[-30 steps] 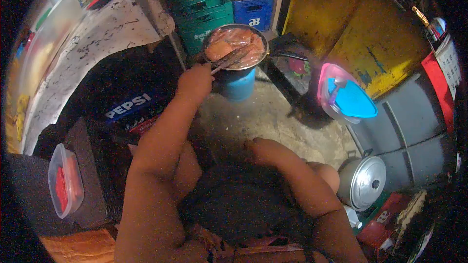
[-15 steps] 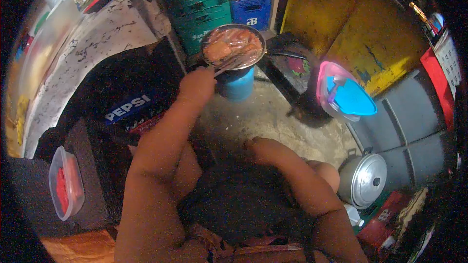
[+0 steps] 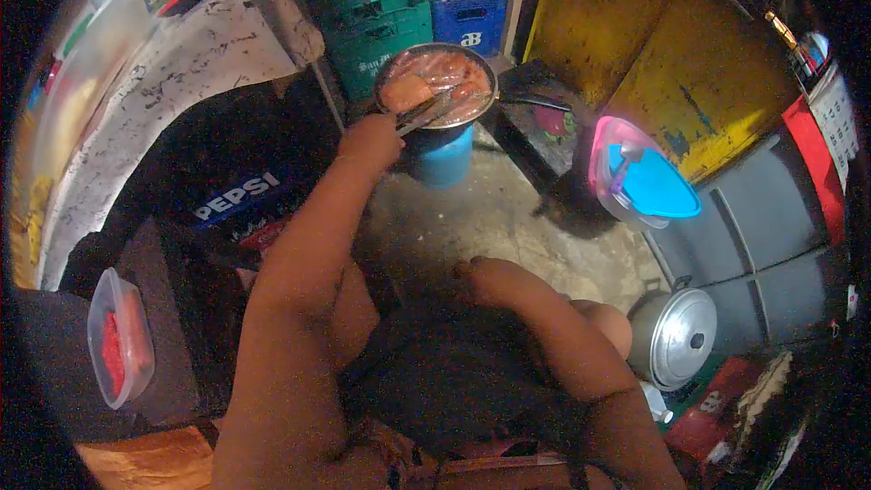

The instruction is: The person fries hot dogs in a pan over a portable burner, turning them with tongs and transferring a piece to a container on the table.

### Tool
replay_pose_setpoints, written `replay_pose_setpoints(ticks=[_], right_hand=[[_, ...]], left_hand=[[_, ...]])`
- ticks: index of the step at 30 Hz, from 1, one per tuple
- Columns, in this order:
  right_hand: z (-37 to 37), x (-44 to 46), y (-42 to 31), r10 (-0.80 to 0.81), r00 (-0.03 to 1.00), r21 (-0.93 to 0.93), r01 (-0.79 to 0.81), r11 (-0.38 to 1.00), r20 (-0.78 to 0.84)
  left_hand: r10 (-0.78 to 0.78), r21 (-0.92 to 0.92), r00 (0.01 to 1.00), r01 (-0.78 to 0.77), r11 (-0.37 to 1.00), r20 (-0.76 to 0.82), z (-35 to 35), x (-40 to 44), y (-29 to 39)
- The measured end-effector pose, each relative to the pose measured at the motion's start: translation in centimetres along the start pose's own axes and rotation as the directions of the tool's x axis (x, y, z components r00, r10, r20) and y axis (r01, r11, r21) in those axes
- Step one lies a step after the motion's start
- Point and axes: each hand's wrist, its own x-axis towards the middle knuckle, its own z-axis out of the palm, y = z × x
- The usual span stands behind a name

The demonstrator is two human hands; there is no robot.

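My left hand (image 3: 372,140) is closed around metal tongs (image 3: 439,110), whose arms reach over a round pan (image 3: 494,100). Reddish pieces of food (image 3: 406,91) lie in shiny liquid inside the pan. One tong arm is close to a larger piece on the left; whether it touches is unclear. Below the pan stands a blue cylinder (image 3: 443,161). My right hand (image 3: 494,279) rests low near my lap, away from the pan. Its fingers are lost in dark shadow, and no object shows in it.
A pink-rimmed plastic container (image 3: 601,159) with a blue lid (image 3: 655,183) and a spoon stands right of the pan. A lidded metal pot (image 3: 682,338) is low right. Green crates (image 3: 379,36) and a blue crate (image 3: 470,25) stand behind. A clear tub (image 3: 136,345) with red contents is left.
My left hand has shifted slightly, and the tongs' arms now show spread apart over the food. My right hand stays in place.
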Motion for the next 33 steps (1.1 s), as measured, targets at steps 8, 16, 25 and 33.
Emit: replay_pose_setpoints(ticks=[8, 16, 25, 33], right_hand=[[-0.7, -0.5, -0.1, -0.034, 0.999, 0.028, 0.034, 0.999, 0.029], [-2.0, -1.7, -1.7, 0.035, 0.999, 0.03, -0.035, 0.999, -0.002], [-1.3, -1.4, -0.7, 0.018, 1.0, 0.019, -0.017, 1.0, -0.022], [-0.6, 0.7, -0.3, 0.023, 0.996, 0.021, -0.025, 0.999, 0.09]], left_hand=[[0.104, 0.336, 0.982, -0.045, 0.941, -0.159, -1.7, -1.6, 2.1], [0.118, 0.366, 0.963, -0.021, 0.931, -0.244, -1.7, -2.3, 2.2], [0.059, 0.056, 0.978, -0.049, 0.997, -0.198, -2.8, -3.8, 0.5], [-0.024, 0.089, 0.998, 0.029, 0.996, -0.066, -4.1, -4.2, -0.5]])
